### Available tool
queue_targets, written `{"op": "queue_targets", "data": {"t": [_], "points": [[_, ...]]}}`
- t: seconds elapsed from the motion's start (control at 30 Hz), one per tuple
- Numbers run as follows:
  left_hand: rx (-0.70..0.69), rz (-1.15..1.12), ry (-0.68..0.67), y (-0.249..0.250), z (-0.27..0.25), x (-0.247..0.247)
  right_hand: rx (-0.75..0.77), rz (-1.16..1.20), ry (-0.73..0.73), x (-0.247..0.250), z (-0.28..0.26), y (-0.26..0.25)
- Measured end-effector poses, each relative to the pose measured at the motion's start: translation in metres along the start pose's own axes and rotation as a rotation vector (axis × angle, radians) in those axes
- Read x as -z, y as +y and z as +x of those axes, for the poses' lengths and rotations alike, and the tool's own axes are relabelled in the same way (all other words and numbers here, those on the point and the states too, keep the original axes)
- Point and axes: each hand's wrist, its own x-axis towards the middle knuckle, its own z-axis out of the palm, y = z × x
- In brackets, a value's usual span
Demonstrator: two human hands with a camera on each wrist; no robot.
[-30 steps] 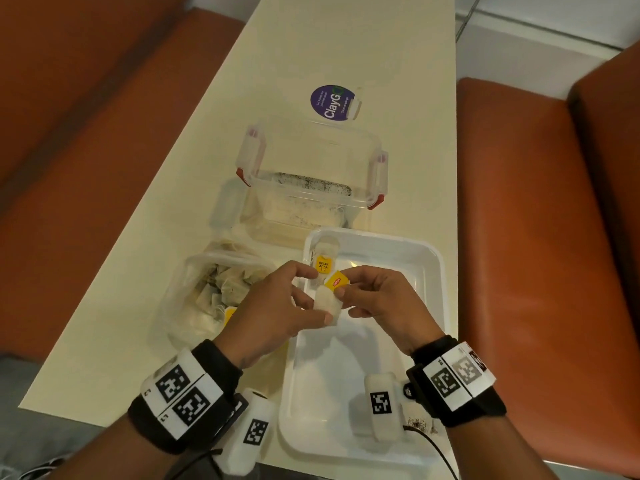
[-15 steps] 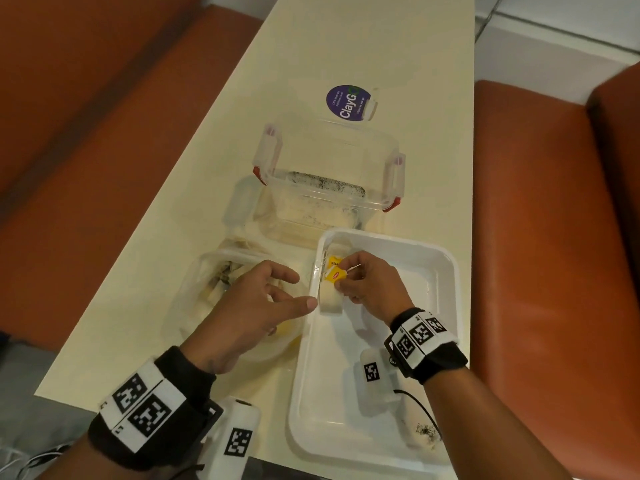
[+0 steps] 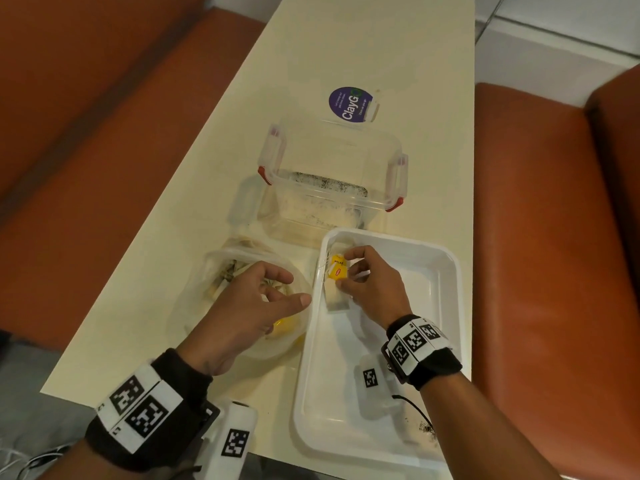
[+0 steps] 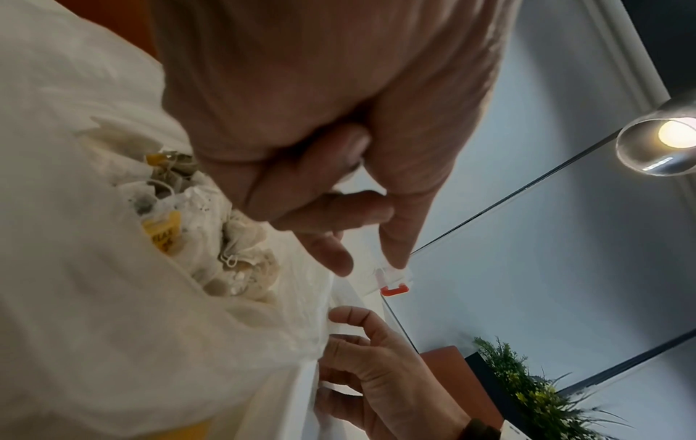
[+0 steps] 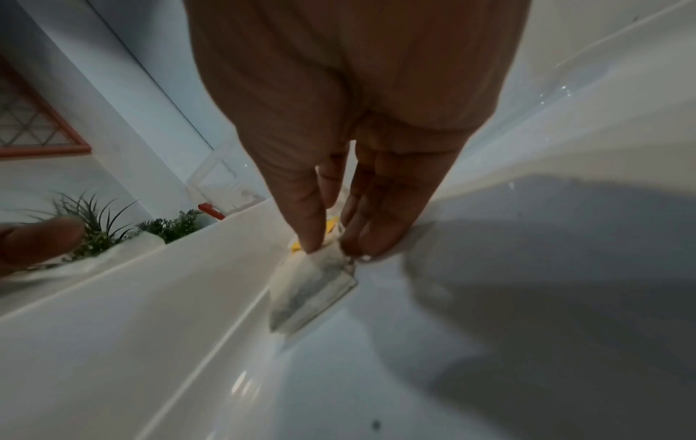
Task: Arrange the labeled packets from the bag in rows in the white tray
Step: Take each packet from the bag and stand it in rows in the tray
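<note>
The right hand [image 3: 372, 289] is pinching 1 packet [image 3: 335, 295] whose long axis is running 6-to-12 along the white tray [image 3: 446, 299]'s left wall; the left hand [image 3: 242, 306], fingers relaxed, is hovering over the bag [image 3: 214, 268] at 9 o'clock.

A clear plastic container [image 3: 332, 181] with red-tipped side latches stands on the pale surface [image 3: 346, 46], just beyond the fingers. Beyond it lies a round purple sticker [image 3: 349, 102] printed "ClayG". Orange-brown benches [image 3: 540, 258] flank the surface on both sides. In the left wrist view, a green plant [image 4: 535, 396] and a lit lamp [image 4: 663, 143] show beyond the fingers.
</note>
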Motion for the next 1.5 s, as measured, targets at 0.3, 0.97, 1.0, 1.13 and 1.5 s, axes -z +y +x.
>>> {"op": "queue_targets", "data": {"t": [0.3, 0.97, 1.0, 1.13, 1.5], "points": [[-0.014, 0.041, -0.005, -0.005, -0.004, -0.001, 0.058, -0.305, -0.005, -0.002, 0.001, -0.008], [-0.473, 1.882, -0.387, 0.01, 0.003, -0.111, 0.096, -0.334, 0.07, 0.003, -0.007, -0.009], [-0.468, 1.896, -0.395, 0.009, 0.005, -0.11, 0.094, -0.31, 0.064, 0.004, -0.007, -0.008], [-0.454, 1.918, -0.37, 0.011, 0.007, -0.108, 0.086, -0.232, 0.049, 0.001, -0.009, -0.007], [-0.398, 1.884, -0.328, 0.013, 0.01, -0.106, 0.008, -0.034, 0.039, -0.001, -0.008, -0.011]]}}
